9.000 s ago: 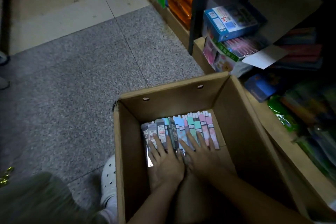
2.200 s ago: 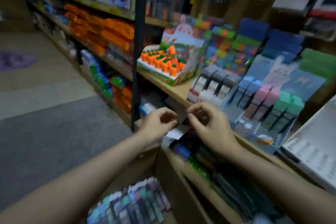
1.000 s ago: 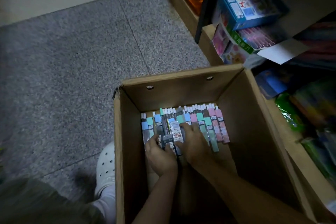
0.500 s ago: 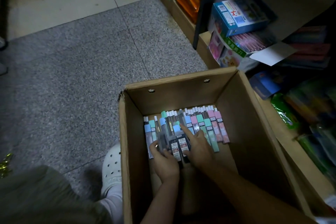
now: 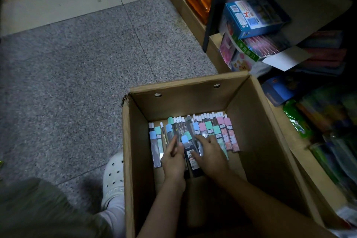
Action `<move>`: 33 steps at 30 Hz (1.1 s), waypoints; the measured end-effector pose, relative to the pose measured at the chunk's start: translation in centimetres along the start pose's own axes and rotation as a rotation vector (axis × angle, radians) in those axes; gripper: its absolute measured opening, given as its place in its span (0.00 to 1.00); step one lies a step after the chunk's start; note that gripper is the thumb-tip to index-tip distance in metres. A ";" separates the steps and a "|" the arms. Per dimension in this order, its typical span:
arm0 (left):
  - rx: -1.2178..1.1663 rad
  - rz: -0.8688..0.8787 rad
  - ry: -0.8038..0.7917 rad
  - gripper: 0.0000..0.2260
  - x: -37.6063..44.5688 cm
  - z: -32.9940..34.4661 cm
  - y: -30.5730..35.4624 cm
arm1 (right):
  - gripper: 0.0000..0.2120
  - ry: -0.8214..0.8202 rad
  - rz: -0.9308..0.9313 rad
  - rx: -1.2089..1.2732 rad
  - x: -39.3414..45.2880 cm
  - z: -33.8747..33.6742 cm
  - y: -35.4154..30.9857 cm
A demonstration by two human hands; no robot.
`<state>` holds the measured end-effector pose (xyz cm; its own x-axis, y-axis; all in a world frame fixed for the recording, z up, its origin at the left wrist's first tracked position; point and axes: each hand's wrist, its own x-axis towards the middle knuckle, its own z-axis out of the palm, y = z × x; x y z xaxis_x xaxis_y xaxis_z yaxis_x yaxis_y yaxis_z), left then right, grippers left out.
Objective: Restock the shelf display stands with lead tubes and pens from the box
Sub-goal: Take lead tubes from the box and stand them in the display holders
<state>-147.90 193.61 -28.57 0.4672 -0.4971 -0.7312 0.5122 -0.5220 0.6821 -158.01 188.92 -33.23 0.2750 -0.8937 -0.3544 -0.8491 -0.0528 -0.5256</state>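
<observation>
An open cardboard box (image 5: 185, 88) stands on the floor, a layer of lead tubes (image 5: 222, 133) with blue, green, pink and white caps lying on its bottom. Both of my hands reach down into it. My left hand (image 5: 173, 160) pinches a thin dark tube near the row's middle. My right hand (image 5: 210, 154) lies with fingers spread over the tubes, its thumb against a few black-labelled tubes (image 5: 191, 159) raised and tilted between the two hands. The shelf display stands are out of view.
A low wooden shelf (image 5: 293, 152) runs along the box's right side, filled with packaged goods. A blue carton (image 5: 253, 17) sits on stacked boxes behind a black shelf post (image 5: 214, 6). My white perforated shoe (image 5: 114, 176) rests left of the box on grey floor.
Since 2.2 s ago I have turned from the display stands down to the box. In the last half second both hands have gathered a few tubes and tilted them up from the row.
</observation>
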 end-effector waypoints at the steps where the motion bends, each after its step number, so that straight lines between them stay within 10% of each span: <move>1: -0.027 0.000 0.011 0.17 0.2 -0.1 0.2 | 0.26 0.020 -0.012 0.005 0.6 -0.2 -0.4; 21: -0.025 -0.009 0.151 0.15 2.4 0.2 -0.7 | 0.07 0.106 0.176 0.249 4.2 -3.0 -2.5; 33: 0.289 0.219 -0.426 0.07 -3.0 3.7 7.1 | 0.05 0.238 -0.009 0.599 -1.8 -18.3 -4.4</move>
<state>-148.32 188.86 -21.52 0.1771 -0.8202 -0.5440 0.1898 -0.5139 0.8366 -163.02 182.60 -16.08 0.1150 -0.9723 -0.2033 -0.4294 0.1359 -0.8928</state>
